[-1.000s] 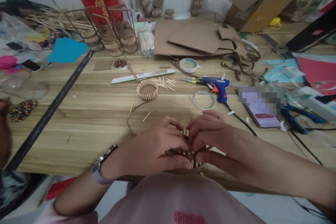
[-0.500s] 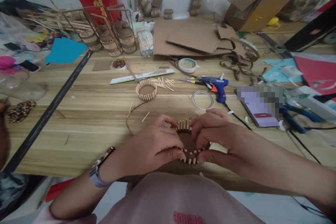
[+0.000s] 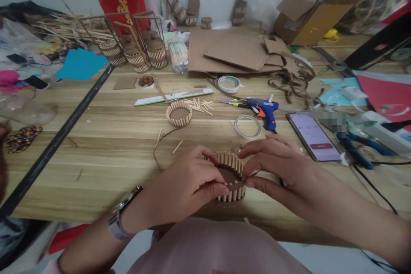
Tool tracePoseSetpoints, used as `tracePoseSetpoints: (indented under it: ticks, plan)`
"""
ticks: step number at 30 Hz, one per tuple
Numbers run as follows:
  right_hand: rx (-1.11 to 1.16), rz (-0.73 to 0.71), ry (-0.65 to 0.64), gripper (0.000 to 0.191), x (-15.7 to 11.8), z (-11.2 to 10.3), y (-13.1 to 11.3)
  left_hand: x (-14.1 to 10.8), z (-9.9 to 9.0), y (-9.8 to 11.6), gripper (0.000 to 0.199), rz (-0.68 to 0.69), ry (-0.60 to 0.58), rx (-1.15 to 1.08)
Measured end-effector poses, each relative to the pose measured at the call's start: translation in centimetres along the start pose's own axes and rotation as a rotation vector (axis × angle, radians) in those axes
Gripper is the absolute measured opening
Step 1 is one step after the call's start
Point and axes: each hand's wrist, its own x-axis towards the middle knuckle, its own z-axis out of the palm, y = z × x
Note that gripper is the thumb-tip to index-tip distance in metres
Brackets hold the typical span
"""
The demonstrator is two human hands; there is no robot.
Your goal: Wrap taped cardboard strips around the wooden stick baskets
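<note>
A round brown base ringed with short upright wooden sticks [image 3: 231, 195] sits near the table's front edge. My left hand [image 3: 199, 182] grips its left side, thumb and fingers pinching the rim. At its right side, my right hand [image 3: 272, 169] pinches a thin brown strip [image 3: 239, 185] that runs along the front of the stick ring. The palms hide parts of the ring's left side. Farther back stands a second stick ring [image 3: 179, 114], with loose sticks [image 3: 201, 105] beside it.
A blue glue gun [image 3: 265, 109], a tape roll [image 3: 247, 126] and a phone [image 3: 314, 137] lie beyond my right hand. Cardboard sheets [image 3: 237, 49] and small stick lanterns [image 3: 138, 55] are at the back. A person's arm [image 3: 4, 162] shows at the left edge.
My right hand has moved off the ring's inside to its right edge, where it now pinches the strip. More of the ring's back sticks show. The view has shifted slightly.
</note>
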Motion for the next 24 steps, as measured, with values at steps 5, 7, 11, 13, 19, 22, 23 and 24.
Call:
tracePoseSetpoints:
  ticks: [5, 7, 11, 13, 19, 22, 23, 24]
  plan:
    - [-0.059, -0.089, 0.016, 0.018, 0.3, 0.3, -0.2, -0.1, 0.4, 0.3, 0.019, 0.005, 0.000, 0.056]
    - [-0.072, -0.116, 0.021, 0.015, 0.3, 0.5, -0.1, -0.1, 0.4, 0.3, 0.020, 0.013, 0.003, 0.072]
    - [-0.108, -0.082, 0.049, 0.019, 0.1, 1.0, 0.8, -0.2, 0.3, 0.2, 0.022, 0.007, 0.016, 0.091]
    - [-0.128, -0.040, 0.059, 0.018, -0.1, 1.2, 1.3, -0.3, 0.3, 0.1, 0.023, -0.002, 0.019, 0.096]
    - [-0.088, 0.029, -0.016, 0.015, 0.2, 1.4, 1.7, -0.4, 0.7, -0.3, 0.025, 0.011, 0.051, 0.190]
    - [0.012, 0.069, -0.131, 0.018, 0.6, 0.8, 1.0, -0.3, 1.0, -0.5, 0.026, 0.016, 0.092, 0.273]
    - [0.057, 0.087, -0.170, 0.018, 0.7, 0.6, 0.7, -0.3, 1.1, -0.6, 0.026, 0.016, 0.110, 0.301]
    - [0.101, 0.107, -0.205, 0.018, 0.7, 0.4, 0.5, -0.3, 1.2, -0.7, 0.026, 0.019, 0.127, 0.326]
